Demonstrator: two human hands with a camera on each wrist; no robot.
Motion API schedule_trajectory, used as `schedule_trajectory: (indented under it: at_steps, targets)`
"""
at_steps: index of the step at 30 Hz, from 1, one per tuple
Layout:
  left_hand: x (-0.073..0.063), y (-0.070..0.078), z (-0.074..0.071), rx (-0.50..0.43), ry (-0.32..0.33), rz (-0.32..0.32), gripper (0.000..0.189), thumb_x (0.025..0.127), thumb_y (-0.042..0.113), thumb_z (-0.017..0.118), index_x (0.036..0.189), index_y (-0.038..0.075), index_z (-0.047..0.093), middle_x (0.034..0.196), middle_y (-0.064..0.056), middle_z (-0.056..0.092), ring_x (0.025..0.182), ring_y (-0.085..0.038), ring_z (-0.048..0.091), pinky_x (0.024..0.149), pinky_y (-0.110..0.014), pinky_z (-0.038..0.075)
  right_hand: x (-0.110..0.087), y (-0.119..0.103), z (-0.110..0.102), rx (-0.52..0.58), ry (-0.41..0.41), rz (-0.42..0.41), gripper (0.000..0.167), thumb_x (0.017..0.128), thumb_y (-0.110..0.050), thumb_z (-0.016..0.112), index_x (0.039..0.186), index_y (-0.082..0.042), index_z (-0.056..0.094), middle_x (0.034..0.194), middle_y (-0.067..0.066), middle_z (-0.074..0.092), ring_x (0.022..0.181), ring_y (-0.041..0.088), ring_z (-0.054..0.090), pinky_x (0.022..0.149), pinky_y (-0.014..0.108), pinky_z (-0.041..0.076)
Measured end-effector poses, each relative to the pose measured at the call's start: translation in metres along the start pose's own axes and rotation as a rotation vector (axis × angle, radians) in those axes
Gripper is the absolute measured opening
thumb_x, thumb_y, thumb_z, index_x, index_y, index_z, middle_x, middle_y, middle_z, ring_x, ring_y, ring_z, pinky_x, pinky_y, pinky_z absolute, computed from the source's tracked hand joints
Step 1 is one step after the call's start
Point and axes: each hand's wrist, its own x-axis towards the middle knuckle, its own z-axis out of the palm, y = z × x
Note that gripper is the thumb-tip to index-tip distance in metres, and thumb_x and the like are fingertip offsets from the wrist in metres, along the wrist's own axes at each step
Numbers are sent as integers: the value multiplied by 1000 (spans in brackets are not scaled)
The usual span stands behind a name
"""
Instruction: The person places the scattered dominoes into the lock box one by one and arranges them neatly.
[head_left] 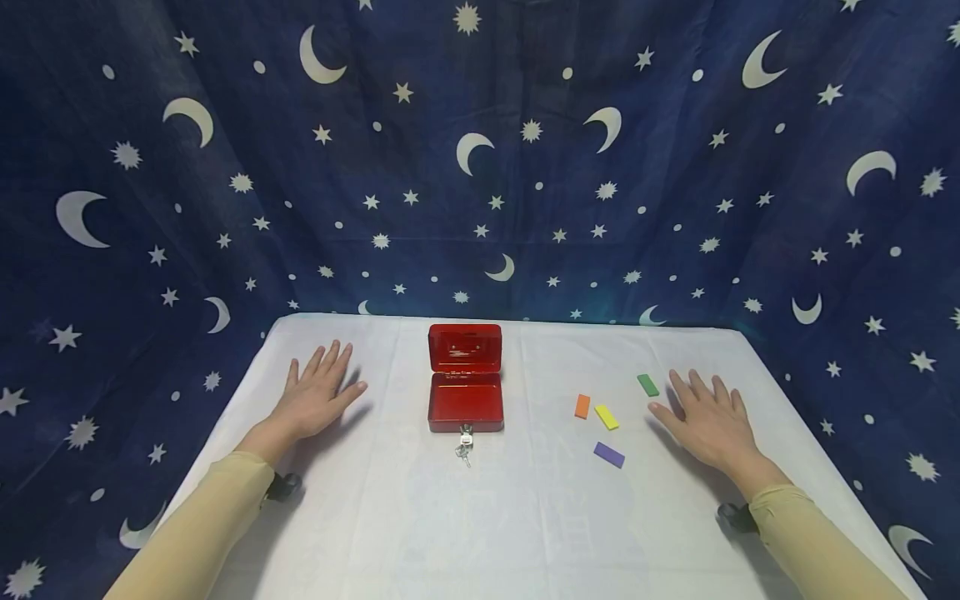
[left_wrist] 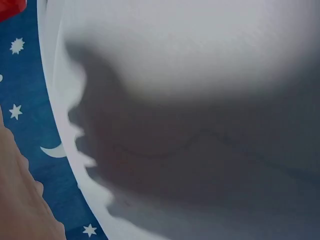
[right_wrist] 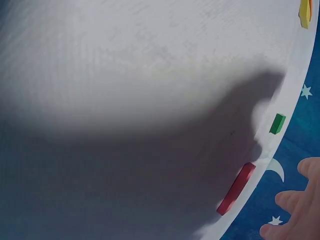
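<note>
A small red metal box (head_left: 466, 402) stands with its lid (head_left: 465, 348) raised, and a silver lock (head_left: 467, 437) with keys (head_left: 464, 455) hangs at its front. My left hand (head_left: 315, 396) is held spread, palm down, to the left of the box, holding nothing. On the right, my right hand (head_left: 708, 421) has its fingers spread too and holds nothing. Nearest to it lies a green block (head_left: 648, 385). A red block (right_wrist: 236, 189) shows in the right wrist view, hidden by the hand in the head view. Further left are a yellow block (head_left: 607, 417), an orange block (head_left: 582, 407) and a purple block (head_left: 609, 454).
A white cloth covers the table (head_left: 450, 533). Behind and at both sides hangs a dark blue curtain (head_left: 420, 167) printed with moons and stars. Shadows of both hands fall on the cloth.
</note>
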Motion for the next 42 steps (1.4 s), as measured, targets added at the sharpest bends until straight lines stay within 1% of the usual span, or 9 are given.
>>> schedule_trajectory:
  at_steps: [4, 7, 16, 20, 24, 30, 34, 38, 42]
  targets:
    - [0, 4, 0, -30, 1, 27, 87, 103, 66, 36, 165, 11, 11, 170, -19, 6, 155, -44, 1, 117, -70, -7, 0, -2, -2, 14, -4, 1, 97, 98, -75, 33, 160, 0, 23, 159, 38, 18, 145, 63, 6, 114, 76, -3]
    - [0, 7, 0, -57, 7, 51, 85, 103, 65, 38, 165, 11, 13, 170, -18, 8, 155, -42, 2, 118, -69, -4, 1, -5, -3, 23, 0, 1, 96, 99, -74, 32, 160, 0, 23, 159, 38, 20, 145, 62, 9, 114, 75, -2]
    - [-1, 20, 2, -146, -3, 120, 82, 104, 60, 44, 165, 14, 16, 171, -15, 9, 155, -41, 7, 120, -66, 2, 1, -16, -4, 48, 49, -39, 90, 101, -69, 36, 158, -1, 30, 156, 36, 29, 144, 59, 16, 116, 73, 6]
    - [0, 26, 4, -179, -22, 133, 81, 103, 61, 44, 165, 17, 17, 171, -11, 8, 156, -38, 7, 122, -63, 2, 1, -22, -5, 53, 65, -63, 87, 101, -67, 37, 157, -1, 32, 155, 35, 32, 144, 58, 19, 116, 72, 10]
    - [2, 31, 8, -198, -42, 144, 81, 103, 63, 44, 165, 18, 17, 172, -9, 9, 156, -36, 8, 122, -62, 4, 1, -29, -5, 69, 59, -78, 85, 102, -66, 38, 157, -2, 33, 155, 34, 33, 144, 58, 21, 116, 72, 12]
    - [3, 37, 11, -237, -63, 170, 82, 101, 65, 46, 165, 21, 20, 171, -7, 13, 156, -34, 14, 124, -59, 8, -1, -36, -3, 83, 47, -104, 83, 102, -66, 40, 157, -3, 35, 156, 33, 35, 145, 56, 21, 116, 71, 13]
    - [3, 42, 13, -261, -89, 167, 81, 100, 65, 48, 165, 24, 21, 171, -4, 14, 156, -33, 15, 123, -60, 13, -2, -38, 1, 99, 49, -136, 81, 102, -64, 42, 157, -4, 36, 157, 29, 36, 145, 55, 22, 115, 71, 15]
    - [4, 47, 16, -278, -107, 160, 79, 99, 63, 52, 164, 28, 22, 171, 0, 15, 155, -31, 17, 121, -62, 19, -2, -39, 4, 113, 38, -178, 80, 102, -64, 44, 157, -7, 37, 160, 24, 35, 147, 52, 23, 115, 71, 17]
    - [6, 52, 20, -298, -121, 178, 80, 98, 64, 55, 163, 28, 27, 170, 3, 20, 154, -28, 22, 120, -61, 23, -4, -44, 5, 111, 18, -202, 80, 101, -66, 45, 158, -11, 38, 161, 22, 34, 149, 48, 23, 117, 69, 17]
